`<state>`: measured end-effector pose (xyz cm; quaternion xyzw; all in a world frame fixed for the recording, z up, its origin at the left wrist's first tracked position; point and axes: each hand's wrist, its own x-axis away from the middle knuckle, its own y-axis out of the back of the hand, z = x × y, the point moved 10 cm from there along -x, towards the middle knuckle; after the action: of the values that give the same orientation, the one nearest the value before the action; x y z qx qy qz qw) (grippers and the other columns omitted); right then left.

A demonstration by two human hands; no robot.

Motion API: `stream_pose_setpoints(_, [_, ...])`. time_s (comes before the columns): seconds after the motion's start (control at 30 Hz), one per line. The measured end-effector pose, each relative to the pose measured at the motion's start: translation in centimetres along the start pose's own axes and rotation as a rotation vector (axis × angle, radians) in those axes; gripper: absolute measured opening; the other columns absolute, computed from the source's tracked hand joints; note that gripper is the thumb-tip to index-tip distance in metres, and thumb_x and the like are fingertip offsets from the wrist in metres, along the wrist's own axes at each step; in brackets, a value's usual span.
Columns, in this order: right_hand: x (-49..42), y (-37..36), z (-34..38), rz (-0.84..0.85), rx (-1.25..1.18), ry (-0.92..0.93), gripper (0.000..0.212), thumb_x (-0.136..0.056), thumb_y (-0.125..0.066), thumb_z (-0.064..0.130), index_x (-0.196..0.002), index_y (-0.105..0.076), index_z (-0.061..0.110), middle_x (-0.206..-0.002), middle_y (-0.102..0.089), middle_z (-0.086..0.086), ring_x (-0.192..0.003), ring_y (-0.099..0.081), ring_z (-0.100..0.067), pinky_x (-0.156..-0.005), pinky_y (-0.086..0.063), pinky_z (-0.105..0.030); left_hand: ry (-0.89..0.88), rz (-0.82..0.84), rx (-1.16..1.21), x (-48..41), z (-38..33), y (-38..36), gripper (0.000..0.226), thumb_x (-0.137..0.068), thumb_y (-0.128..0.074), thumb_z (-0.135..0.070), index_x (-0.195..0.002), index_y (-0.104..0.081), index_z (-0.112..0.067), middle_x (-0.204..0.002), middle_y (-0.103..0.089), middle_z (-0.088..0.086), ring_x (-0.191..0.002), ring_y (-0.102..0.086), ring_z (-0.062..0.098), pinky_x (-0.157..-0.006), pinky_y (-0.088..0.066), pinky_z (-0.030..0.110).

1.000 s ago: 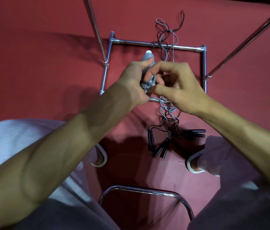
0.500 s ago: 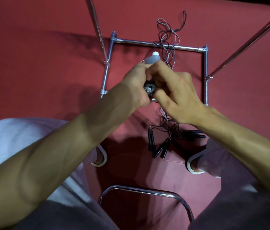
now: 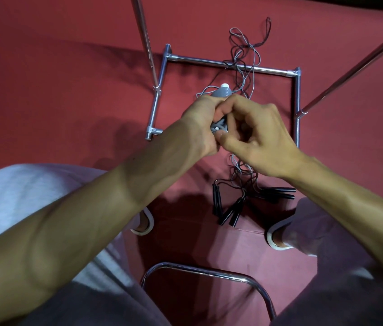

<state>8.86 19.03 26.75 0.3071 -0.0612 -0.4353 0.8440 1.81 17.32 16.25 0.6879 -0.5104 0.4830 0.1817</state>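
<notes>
Our left hand (image 3: 199, 123) is wrapped round a grey handle (image 3: 222, 92), whose ribbed, white-capped end sticks out above the knuckles. Our right hand (image 3: 258, 132) sits right against it, with thumb and curled fingers pinching the grey cord (image 3: 218, 127) bunched at the handle's lower end. The bundle lies between the two palms, held up in the air well above the floor.

From under the right hand the cord drops down to a cluster of black handles (image 3: 230, 208) lying on the red floor (image 3: 68, 90) between our two shoes (image 3: 145, 222). More thin cords (image 3: 244, 43), grey and dark, trail away beyond the hands in loose loops (we cannot tell which strand belongs to which handle) and cross the far bar of a chrome tube frame (image 3: 232, 64) that stands on the floor. Two slanted chrome poles (image 3: 145, 38) rise from that frame's sides. Nearest us, a curved chrome rail (image 3: 209, 271) shows between our knees, which are in pale trousers.
</notes>
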Motion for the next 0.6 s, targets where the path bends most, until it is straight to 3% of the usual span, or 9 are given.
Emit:
stream_pose_setpoints(0.1, [-0.1, 0.0, -0.2, -0.018, -0.037, -0.017, 0.021, -0.08, -0.06, 0.003, -0.099, -0.06, 0.012, -0.056, -0.044, 0.008, -0.048, -0.036, -0.012, -0.055, -0.034, -0.023, -0.039, 0.023, 0.032, 0.2, -0.4, -0.1, 0.051, -0.095, -0.059, -0.012, -0.048, -0.042, -0.017, -0.041, -0.044, -0.004, -0.031, -0.044, 0.01, -0.036, -0.035, 0.011])
stream_pose_setpoints(0.23, [0.0, -0.2, 0.4, -0.042, -0.034, 0.014, 0.019, -0.077, -0.049, 0.006, -0.095, -0.053, 0.007, -0.057, -0.044, 0.0, -0.051, -0.034, -0.017, -0.055, -0.032, -0.028, -0.004, 0.044, 0.075, -0.3, -0.2, -0.2, 0.042, -0.093, -0.057, -0.015, -0.053, -0.044, -0.017, -0.047, -0.047, -0.004, -0.038, -0.049, 0.012, -0.038, -0.039, 0.012])
stream_pose_setpoints(0.37, [0.0, -0.6, 0.9, -0.003, 0.074, 0.123, 0.017, -0.08, -0.047, 0.003, -0.085, -0.063, 0.007, -0.069, -0.058, 0.0, -0.06, -0.047, -0.01, -0.062, -0.038, -0.026, 0.029, 0.065, 0.108, -0.3, 0.0, -0.5, 0.012, -0.094, -0.064, -0.022, -0.091, -0.062, -0.011, -0.079, -0.062, 0.004, -0.071, -0.064, 0.02, -0.049, -0.054, 0.02])
stream_pose_setpoints(0.47, [0.0, -0.4, 1.0, 0.0, 0.11, 0.15, 0.015, -0.079, -0.051, 0.003, -0.083, -0.066, 0.004, -0.071, -0.055, 0.01, -0.06, -0.046, 0.0, -0.064, -0.036, -0.017, 0.041, 0.062, 0.09, -0.4, 0.3, -0.4, 0.018, -0.095, -0.065, -0.023, -0.108, -0.062, -0.011, -0.091, -0.065, 0.008, -0.084, -0.067, 0.024, -0.068, -0.061, 0.028])
stream_pose_setpoints(0.53, [0.1, -0.7, 1.0, 0.045, 0.12, 0.147, 0.013, -0.074, -0.057, 0.007, -0.084, -0.065, 0.005, -0.071, -0.048, 0.017, -0.058, -0.042, 0.002, -0.063, -0.03, -0.013, 0.036, 0.071, 0.11, -0.5, 0.2, -0.6, 0.011, -0.096, -0.064, -0.021, -0.098, -0.062, -0.01, -0.079, -0.062, 0.007, -0.074, -0.066, 0.023, -0.074, -0.059, 0.029])
stream_pose_setpoints(0.6, [0.1, -1.1, 0.7, 0.102, 0.156, 0.125, 0.02, -0.067, -0.06, 0.016, -0.086, -0.062, 0.01, -0.069, -0.045, 0.015, -0.059, -0.04, -0.003, -0.06, -0.031, -0.018, 0.02, 0.066, 0.141, -0.8, 0.1, -0.4, 0.017, -0.098, -0.062, -0.016, -0.083, -0.058, -0.009, -0.066, -0.056, 0.005, -0.051, -0.061, 0.018, -0.053, -0.056, 0.023])
